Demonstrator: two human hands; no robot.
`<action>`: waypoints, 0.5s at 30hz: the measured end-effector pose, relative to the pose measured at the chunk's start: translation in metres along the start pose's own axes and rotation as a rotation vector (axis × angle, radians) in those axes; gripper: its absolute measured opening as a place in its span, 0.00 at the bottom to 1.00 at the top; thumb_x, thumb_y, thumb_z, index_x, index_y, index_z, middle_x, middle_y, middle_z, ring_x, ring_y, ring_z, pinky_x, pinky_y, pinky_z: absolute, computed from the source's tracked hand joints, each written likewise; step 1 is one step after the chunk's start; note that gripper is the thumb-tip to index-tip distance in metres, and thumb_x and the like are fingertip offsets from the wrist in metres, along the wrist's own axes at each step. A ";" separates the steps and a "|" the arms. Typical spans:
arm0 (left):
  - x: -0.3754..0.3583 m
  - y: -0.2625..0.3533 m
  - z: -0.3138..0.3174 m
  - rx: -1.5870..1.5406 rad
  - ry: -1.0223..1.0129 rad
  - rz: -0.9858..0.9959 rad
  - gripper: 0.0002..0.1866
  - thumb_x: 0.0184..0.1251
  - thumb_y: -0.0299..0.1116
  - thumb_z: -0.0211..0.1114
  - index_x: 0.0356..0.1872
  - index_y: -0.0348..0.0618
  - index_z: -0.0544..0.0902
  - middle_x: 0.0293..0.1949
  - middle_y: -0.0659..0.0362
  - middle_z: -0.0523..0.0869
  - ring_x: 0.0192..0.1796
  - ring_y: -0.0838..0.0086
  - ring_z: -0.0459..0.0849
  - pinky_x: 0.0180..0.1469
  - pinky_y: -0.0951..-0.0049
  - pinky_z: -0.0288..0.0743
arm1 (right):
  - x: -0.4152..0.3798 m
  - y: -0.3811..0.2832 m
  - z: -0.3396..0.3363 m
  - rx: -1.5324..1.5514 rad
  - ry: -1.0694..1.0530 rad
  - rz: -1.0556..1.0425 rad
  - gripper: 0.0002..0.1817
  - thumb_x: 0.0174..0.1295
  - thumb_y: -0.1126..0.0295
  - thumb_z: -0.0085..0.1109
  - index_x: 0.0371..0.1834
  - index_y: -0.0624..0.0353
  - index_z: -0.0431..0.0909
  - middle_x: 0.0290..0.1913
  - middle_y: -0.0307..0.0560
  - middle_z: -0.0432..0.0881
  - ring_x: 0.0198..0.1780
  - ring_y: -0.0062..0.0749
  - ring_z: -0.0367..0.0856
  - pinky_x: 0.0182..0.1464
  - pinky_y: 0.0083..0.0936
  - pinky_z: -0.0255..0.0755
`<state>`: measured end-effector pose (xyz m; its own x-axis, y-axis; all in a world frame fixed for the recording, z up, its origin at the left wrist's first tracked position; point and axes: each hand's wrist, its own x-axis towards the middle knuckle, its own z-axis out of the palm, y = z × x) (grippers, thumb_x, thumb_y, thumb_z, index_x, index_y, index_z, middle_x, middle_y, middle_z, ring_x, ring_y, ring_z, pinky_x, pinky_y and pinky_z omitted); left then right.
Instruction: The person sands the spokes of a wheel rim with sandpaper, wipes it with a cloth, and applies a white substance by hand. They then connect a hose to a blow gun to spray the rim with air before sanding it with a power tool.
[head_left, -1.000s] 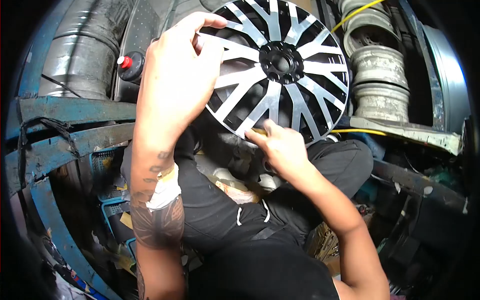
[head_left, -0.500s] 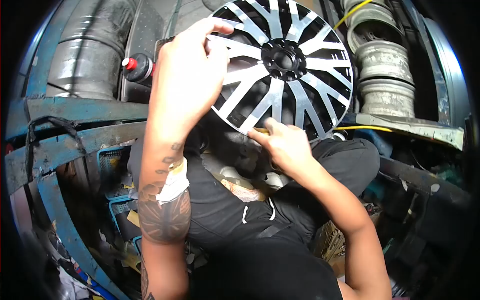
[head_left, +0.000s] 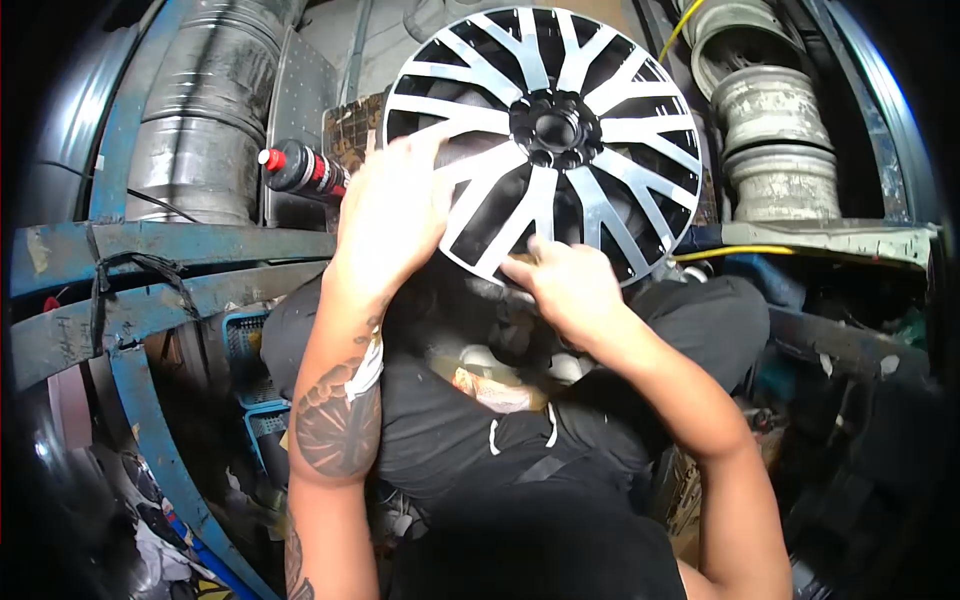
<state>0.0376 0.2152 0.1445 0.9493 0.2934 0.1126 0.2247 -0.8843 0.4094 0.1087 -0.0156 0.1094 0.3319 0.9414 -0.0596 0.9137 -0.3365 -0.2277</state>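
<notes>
A multi-spoke alloy wheel (head_left: 625, 130), with bright silver spokes and black recesses, lies face up in front of me. My left hand (head_left: 395, 205) is at its left edge. The fingers curl over the rim, though strong glare washes out their detail. At the near edge, my right hand (head_left: 572, 285) has its fingers bent together against the rim. Something small and brownish shows under those fingertips, too blurred to name. The wheel's black hub (head_left: 556, 130) faces up.
A dark bottle with a red cap (head_left: 285, 165) lies left of the wheel. Metal drums (head_left: 195, 160) stand behind a blue steel frame (head_left: 210, 245). Worn wheel barrels (head_left: 780, 150) are stacked at the right. A yellow hose (head_left: 740, 250) runs beside my right knee.
My left hand has come down along the wheel's left edge, toward me. The right hand stays at the near rim with little movement. The camera view has shifted slightly.
</notes>
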 end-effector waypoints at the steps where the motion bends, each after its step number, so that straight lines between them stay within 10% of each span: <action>1: -0.008 0.002 0.000 0.015 -0.056 -0.058 0.28 0.71 0.35 0.66 0.69 0.35 0.75 0.63 0.40 0.82 0.65 0.47 0.81 0.69 0.55 0.73 | -0.009 0.007 -0.024 0.037 0.087 0.005 0.21 0.60 0.70 0.61 0.57 0.41 0.89 0.36 0.45 0.81 0.35 0.43 0.86 0.35 0.35 0.80; 7: -0.058 0.026 0.054 0.194 -0.202 -0.164 0.52 0.75 0.58 0.62 0.81 0.25 0.51 0.82 0.32 0.54 0.85 0.44 0.53 0.82 0.45 0.50 | 0.003 0.093 -0.022 0.791 0.397 0.311 0.10 0.58 0.76 0.68 0.42 0.58 0.92 0.46 0.48 0.90 0.39 0.37 0.90 0.43 0.27 0.81; 11: -0.100 0.072 0.112 0.198 -0.213 -0.284 0.59 0.73 0.67 0.59 0.82 0.22 0.45 0.83 0.30 0.45 0.86 0.39 0.40 0.84 0.38 0.34 | 0.006 0.079 -0.036 0.679 0.551 0.031 0.10 0.57 0.73 0.75 0.42 0.63 0.89 0.50 0.51 0.86 0.49 0.36 0.86 0.50 0.28 0.79; 15: -0.110 0.106 0.146 0.157 -0.059 -0.356 0.58 0.75 0.65 0.57 0.81 0.21 0.44 0.84 0.31 0.41 0.86 0.38 0.37 0.81 0.32 0.31 | 0.003 0.064 -0.049 0.805 0.418 0.217 0.10 0.68 0.68 0.67 0.46 0.62 0.82 0.35 0.55 0.88 0.36 0.47 0.88 0.39 0.34 0.80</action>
<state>-0.0113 0.0366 0.0436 0.8158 0.5745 -0.0658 0.5689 -0.7769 0.2697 0.1799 -0.0349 0.1422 0.6766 0.7229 0.1397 0.4361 -0.2406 -0.8671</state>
